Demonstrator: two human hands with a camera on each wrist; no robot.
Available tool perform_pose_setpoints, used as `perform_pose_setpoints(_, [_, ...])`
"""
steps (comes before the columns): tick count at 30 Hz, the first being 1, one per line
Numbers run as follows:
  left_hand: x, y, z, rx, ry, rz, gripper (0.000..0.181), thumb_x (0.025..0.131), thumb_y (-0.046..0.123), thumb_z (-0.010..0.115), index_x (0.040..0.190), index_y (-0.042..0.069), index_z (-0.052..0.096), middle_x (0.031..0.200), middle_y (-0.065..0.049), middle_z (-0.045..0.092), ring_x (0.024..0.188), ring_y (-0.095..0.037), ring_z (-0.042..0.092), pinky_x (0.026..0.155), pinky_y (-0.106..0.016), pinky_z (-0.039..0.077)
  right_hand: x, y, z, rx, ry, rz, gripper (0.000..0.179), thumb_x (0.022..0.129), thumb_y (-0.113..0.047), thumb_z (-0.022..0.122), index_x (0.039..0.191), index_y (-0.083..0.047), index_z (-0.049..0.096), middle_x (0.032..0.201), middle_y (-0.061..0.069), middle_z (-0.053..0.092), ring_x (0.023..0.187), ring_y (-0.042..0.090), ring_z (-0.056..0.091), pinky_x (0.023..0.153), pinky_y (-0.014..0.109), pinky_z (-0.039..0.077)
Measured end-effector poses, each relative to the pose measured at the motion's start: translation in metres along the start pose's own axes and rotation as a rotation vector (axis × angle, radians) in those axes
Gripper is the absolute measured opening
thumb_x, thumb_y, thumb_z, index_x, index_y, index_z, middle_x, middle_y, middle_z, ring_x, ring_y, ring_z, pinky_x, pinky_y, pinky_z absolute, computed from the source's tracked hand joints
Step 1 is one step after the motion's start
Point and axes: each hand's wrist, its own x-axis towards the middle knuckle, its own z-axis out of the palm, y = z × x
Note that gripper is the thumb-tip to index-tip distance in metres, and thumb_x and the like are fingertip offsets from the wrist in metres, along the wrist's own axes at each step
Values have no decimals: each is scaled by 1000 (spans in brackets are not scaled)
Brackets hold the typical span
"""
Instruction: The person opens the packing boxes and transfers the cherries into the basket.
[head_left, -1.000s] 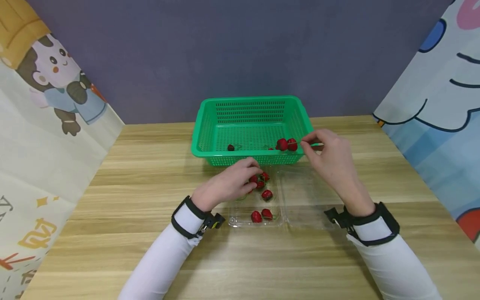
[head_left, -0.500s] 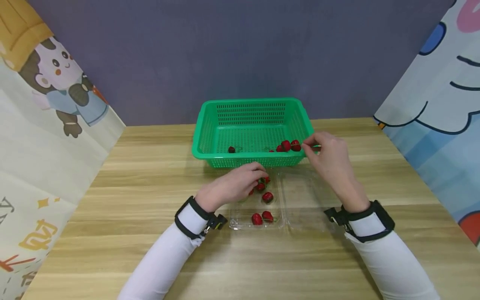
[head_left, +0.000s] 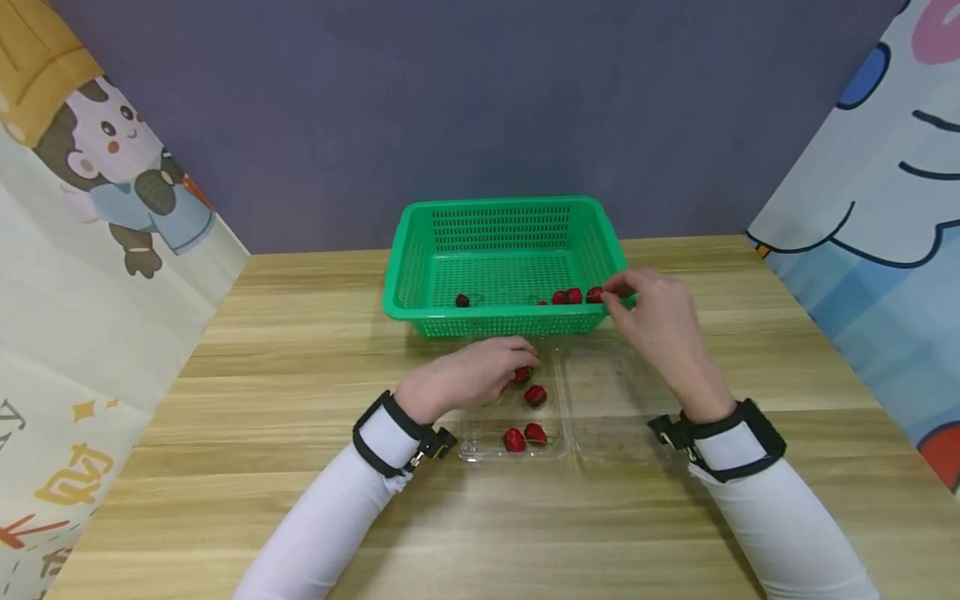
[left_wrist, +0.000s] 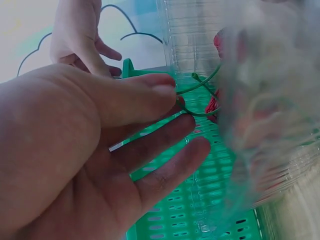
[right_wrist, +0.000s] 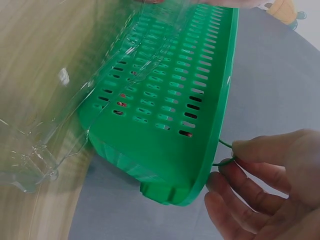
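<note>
My right hand (head_left: pixel 660 312) pinches thin green cherry stems (right_wrist: pixel 226 144) at the right end of the green basket (head_left: pixel 495 312). A red cherry (head_left: pixel 595 295) hangs by that hand, just inside the rim. Over the clear plastic clamshell box (head_left: pixel 555 454), my left hand (head_left: pixel 480 371) pinches green cherry stems (left_wrist: pixel 200 114) between thumb and forefinger, its other fingers spread. A red cherry (left_wrist: pixel 212 106) shows at those stems in the left wrist view. More cherries lie in the box, among them one near its middle (head_left: pixel 536 396) and a pair (head_left: pixel 513 440) near its front.
The box's clear lid (head_left: pixel 607 400) lies opened flat to the right on the wooden table (head_left: pixel 315 350). Inside the basket are a dark cherry (head_left: pixel 462 300) at left and other cherries (head_left: pixel 559 297) at right. A grey wall (head_left: pixel 480 100) stands behind.
My right hand has lowered the cherries into the basket's right end and shifted slightly. My left hand has moved a little right and toward me over the cherries in the box.
</note>
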Motion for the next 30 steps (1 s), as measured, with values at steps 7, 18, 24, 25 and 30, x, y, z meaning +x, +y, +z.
perform_pose_setpoints(7, [0, 0, 1, -1, 0, 4, 30, 94, 1, 63, 123, 4, 65, 121, -3, 57, 117, -18, 55, 101, -22, 37, -2, 1, 0, -16, -35, 23, 4, 87, -9, 72, 89, -6, 72, 84, 6, 67, 67, 22, 62, 57, 33, 42])
perform_pose_setpoints(18, [1, 0, 1, -13, -7, -36, 21, 93, 0, 64, 113, 4, 71, 109, -4, 63, 106, -17, 60, 92, -21, 44, -3, -1, -1, -16, -57, 28, 4, 89, -11, 72, 89, -7, 72, 85, 7, 68, 69, 22, 62, 57, 35, 43])
perform_pose_setpoints(24, [1, -1, 3, -11, 19, -20, 21, 91, -4, 64, 108, 5, 73, 104, -2, 65, 101, -15, 63, 88, -19, 46, -2, -1, -1, -6, -69, 34, 5, 88, -8, 71, 91, -4, 72, 85, 9, 67, 72, 26, 64, 59, 36, 45])
perform_pose_setpoints(25, [1, -1, 3, -10, 26, -15, 22, 91, -5, 64, 107, 5, 74, 103, -1, 65, 101, -15, 63, 87, -19, 46, -2, 0, -1, -4, -72, 35, 6, 88, -8, 71, 91, -4, 72, 85, 9, 67, 73, 26, 64, 60, 37, 45])
perform_pose_setpoints(30, [1, -2, 2, 13, 63, 5, 22, 89, -6, 64, 103, 7, 75, 99, 1, 67, 97, -13, 65, 85, -18, 47, -2, 0, -1, 2, -85, 46, 7, 89, -9, 71, 93, -3, 71, 86, 10, 67, 74, 27, 65, 60, 37, 46])
